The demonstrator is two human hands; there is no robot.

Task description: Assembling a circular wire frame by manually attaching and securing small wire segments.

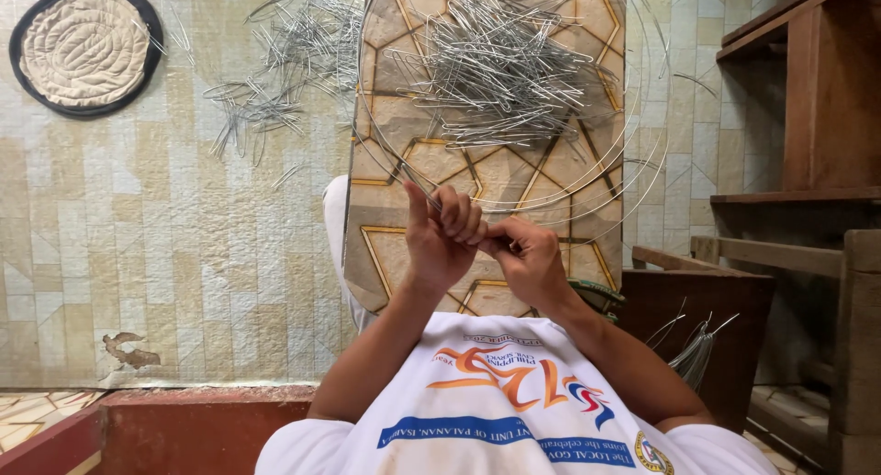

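Observation:
My left hand (440, 234) and my right hand (525, 257) are pressed together over a patterned board (395, 255) that lies across my lap. Both grip a thin grey metal wire (410, 178). It sticks up from my left fingers and runs into large loose wire loops (633, 154) that circle the board. My right fingers pinch the wire just beside my left fist. A pile of bent wire pieces (500, 67) lies on the far part of the board.
More bent wire pieces (271, 80) are scattered on the tiled-pattern floor covering beyond the board's left side. A round quilted mat (84, 48) lies at the far left. Wooden shelves (808, 117) and a dark wooden box (707, 319) with wires stand to the right.

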